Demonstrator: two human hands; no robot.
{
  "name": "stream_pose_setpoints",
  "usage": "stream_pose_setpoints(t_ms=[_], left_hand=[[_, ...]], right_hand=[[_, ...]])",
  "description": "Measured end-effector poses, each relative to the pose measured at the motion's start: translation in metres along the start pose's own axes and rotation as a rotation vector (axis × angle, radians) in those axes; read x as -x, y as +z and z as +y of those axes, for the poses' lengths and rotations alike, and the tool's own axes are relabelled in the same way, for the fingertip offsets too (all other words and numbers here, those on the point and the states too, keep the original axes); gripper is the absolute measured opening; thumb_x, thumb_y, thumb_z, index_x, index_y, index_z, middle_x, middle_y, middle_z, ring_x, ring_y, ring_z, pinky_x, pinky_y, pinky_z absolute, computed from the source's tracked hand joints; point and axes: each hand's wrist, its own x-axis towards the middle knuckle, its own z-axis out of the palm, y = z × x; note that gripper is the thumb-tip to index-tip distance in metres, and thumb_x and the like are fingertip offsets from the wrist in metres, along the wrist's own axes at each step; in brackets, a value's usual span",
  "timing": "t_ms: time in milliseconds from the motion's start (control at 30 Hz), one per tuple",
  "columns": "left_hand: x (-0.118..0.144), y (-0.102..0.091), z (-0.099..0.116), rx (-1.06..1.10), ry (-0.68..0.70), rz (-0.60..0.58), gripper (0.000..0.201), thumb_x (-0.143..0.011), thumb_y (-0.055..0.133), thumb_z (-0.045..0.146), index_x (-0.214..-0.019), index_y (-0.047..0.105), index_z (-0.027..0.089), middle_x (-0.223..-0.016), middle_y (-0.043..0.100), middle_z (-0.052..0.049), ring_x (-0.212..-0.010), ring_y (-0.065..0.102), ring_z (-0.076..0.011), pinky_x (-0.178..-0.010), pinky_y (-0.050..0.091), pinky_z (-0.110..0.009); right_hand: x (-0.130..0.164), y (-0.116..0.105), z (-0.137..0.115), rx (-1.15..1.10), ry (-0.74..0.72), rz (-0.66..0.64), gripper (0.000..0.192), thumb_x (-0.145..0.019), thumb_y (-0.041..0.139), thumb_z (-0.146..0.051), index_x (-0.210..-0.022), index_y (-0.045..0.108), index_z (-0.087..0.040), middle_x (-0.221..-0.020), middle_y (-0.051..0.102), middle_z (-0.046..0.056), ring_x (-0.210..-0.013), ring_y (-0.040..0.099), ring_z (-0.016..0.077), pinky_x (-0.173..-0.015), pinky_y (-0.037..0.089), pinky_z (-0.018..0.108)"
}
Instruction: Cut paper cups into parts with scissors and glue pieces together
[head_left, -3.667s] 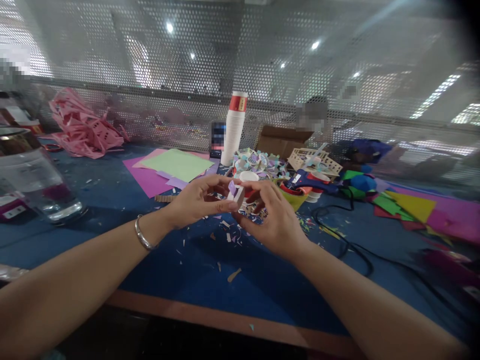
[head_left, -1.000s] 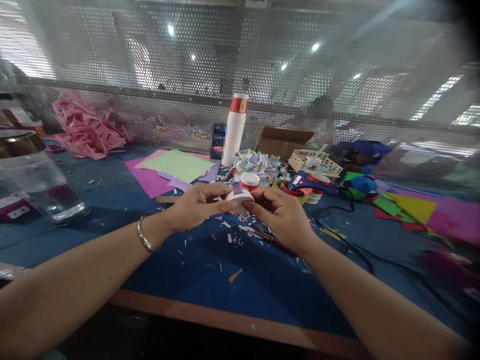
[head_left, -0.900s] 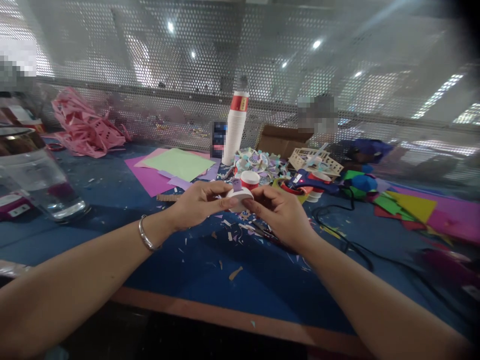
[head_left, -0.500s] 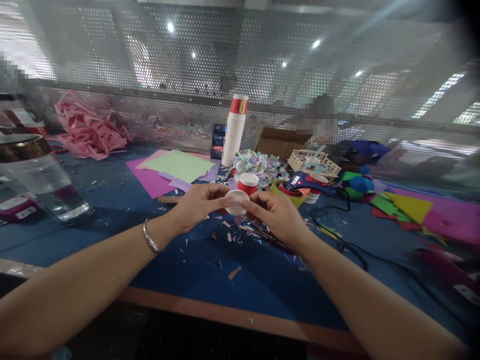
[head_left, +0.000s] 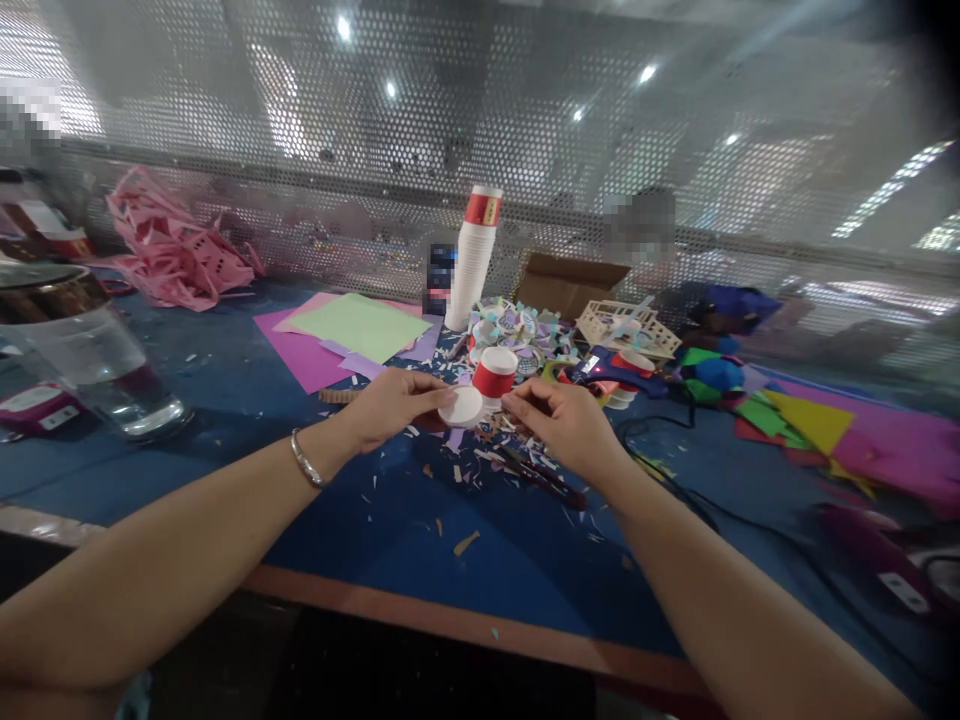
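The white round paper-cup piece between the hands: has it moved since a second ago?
Yes. The white round paper-cup piece now sits lower, below the red-banded paper cup behind it.
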Motion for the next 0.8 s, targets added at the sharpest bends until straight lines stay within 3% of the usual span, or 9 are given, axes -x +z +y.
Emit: stream_pose_setpoints(t_ms=[200,400,533,800], left_hand=[[-0.003,-0.005,-0.004,-0.038,0.052,-0.002,0.034,-0.074,0.08,0.034,-0.1,0.076,0.013,-0.094,0.078,-0.011,-0.078,0.071,-0.0186,-0.075,0.058,-0.034],[0.002,-0.002,-0.004,-0.462,0.167,0.014,0.03,-0.081,0.07,0.039,-0.098,0.074,0.015,-0.085,0.076,-0.01,-0.071,0.068,-0.0192,-0.065,0.052,-0.032],[0.003,0.003,-0.004,-0.565,0.252,0.049,0.024,-0.081,0.068,0.035,-0.094,0.074,0.016,-0.083,0.075,-0.009,-0.075,0.068,-0.0196,-0.068,0.051,-0.032],[-0.002,0.001,-0.015,-0.36,0.071,-0.102,0.033,-0.078,0.073,0.04,-0.101,0.067,0.017,-0.077,0.074,-0.006,-0.058,0.068,-0.0169,-0.054,0.051,-0.028]], right_hand=[[-0.002,-0.013,0.004,0.162,0.015,0.006,0.03,-0.094,0.057,-0.042,-0.079,0.066,-0.018,-0.067,0.064,0.002,-0.061,0.055,0.0154,-0.06,0.039,0.029],[-0.002,-0.023,0.006,0.376,0.077,-0.283,0.023,-0.094,0.058,-0.037,-0.086,0.069,-0.018,-0.075,0.069,0.004,-0.066,0.059,0.0176,-0.061,0.038,0.03],[0.0,-0.028,0.006,0.489,0.085,-0.429,0.02,-0.093,0.058,-0.033,-0.082,0.068,-0.019,-0.077,0.07,0.005,-0.067,0.061,0.0184,-0.06,0.039,0.03],[-0.002,-0.038,0.014,0.527,0.114,-0.318,0.021,-0.094,0.059,-0.036,-0.084,0.068,-0.02,-0.077,0.071,0.005,-0.068,0.063,0.0183,-0.06,0.039,0.03]])
